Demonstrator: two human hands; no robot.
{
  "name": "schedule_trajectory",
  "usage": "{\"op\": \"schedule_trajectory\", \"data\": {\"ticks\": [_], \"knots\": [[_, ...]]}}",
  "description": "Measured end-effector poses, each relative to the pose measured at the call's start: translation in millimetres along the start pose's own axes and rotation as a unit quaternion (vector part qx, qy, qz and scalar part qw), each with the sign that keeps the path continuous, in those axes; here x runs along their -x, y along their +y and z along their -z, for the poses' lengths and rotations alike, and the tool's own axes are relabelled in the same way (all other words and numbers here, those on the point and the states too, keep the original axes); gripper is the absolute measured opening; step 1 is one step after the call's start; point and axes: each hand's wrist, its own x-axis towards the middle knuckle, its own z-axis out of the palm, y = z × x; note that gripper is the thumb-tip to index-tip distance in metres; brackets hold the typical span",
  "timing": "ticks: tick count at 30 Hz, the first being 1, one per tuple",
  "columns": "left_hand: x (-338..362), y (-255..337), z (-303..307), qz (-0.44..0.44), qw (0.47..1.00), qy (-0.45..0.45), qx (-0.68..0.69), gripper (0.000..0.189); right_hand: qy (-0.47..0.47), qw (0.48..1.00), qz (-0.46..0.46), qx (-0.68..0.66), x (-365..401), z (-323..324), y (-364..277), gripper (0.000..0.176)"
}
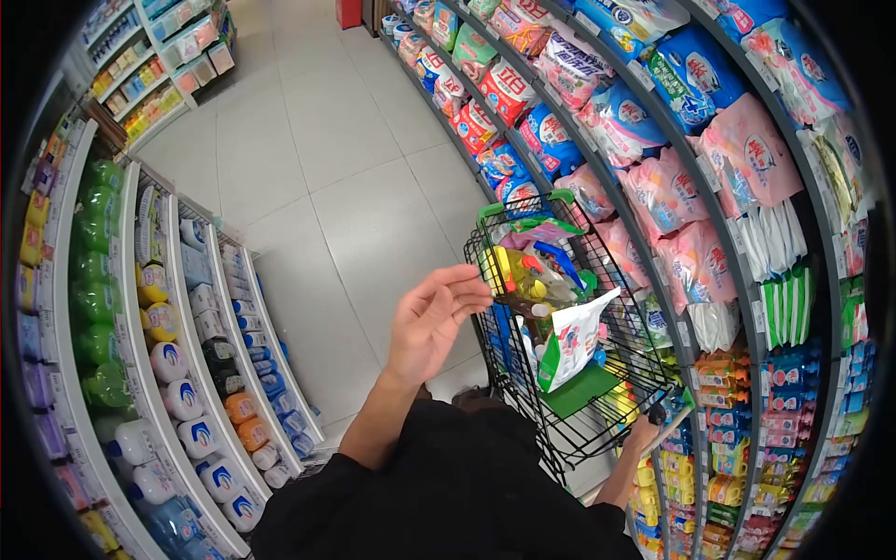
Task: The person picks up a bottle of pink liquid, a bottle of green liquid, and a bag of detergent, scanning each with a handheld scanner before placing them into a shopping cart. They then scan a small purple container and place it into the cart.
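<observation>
My left hand is raised in front of my body, left of the cart, holding nothing, with its fingers extended and slightly curved. At the right, my right hand is closed on the handle of a black wire shopping cart. Inside the cart lie a white and green packet, yellow bottles and other packaged goods. A green panel shows beside the packet.
Shelves of bagged detergent and colourful bottles line the right side. White shelves with green bottles stand at left. A tiled floor runs between them. Another shelf unit is farther off.
</observation>
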Motion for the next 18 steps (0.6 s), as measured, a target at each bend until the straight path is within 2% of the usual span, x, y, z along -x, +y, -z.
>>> {"op": "schedule_trajectory", "data": {"ticks": [2,3,5,6,8,12,13,14,16,18], "knots": [[0.5,-3.9,13.5,-0.039,0.998,0.009,-0.046,0.035,-0.003,1.000,0.011,-0.020,12.1,6.6,-11.4,0.031],[2.0,-4.8,17.0,-0.039,0.998,0.009,-0.046,0.035,0.013,1.000,0.007,-0.013,8.8,1.9,-7.7,0.028],[3.6,-4.5,21.1,-0.041,0.980,0.086,-0.177,0.027,0.009,1.000,0.000,-0.016,12.3,-0.5,-11.6,0.028],[3.9,-3.5,20.8,-0.042,0.979,0.089,-0.176,0.027,0.004,1.000,-0.008,-0.018,13.1,-0.9,-13.2,0.028],[2.6,-2.4,16.7,-0.049,0.963,0.136,-0.227,0.015,-0.002,1.000,0.003,-0.029,7.7,-11.2,3.4,0.027],[-0.5,-9.0,26.4,-0.073,0.959,0.141,-0.235,0.011,0.022,0.996,0.006,-0.084,20.9,-16.1,-3.1,0.024],[-0.9,-10.9,29.5,-0.074,0.964,0.131,-0.219,0.013,-0.025,0.991,0.120,0.048,-24.4,-33.9,43.7,0.023],[-0.9,-13.1,32.3,-0.074,0.969,0.121,-0.203,0.017,-0.025,0.991,0.119,0.048,-20.8,-32.7,38.0,0.023],[-3.0,-18.3,36.6,-0.078,0.971,0.116,-0.196,0.020,-0.041,0.996,-0.010,-0.080,-7.7,-28.3,13.9,0.018],[-4.3,-19.0,38.3,-0.083,0.972,0.110,-0.189,0.024,-0.036,0.996,-0.002,-0.078,9.5,-21.9,-6.0,0.018]]}}
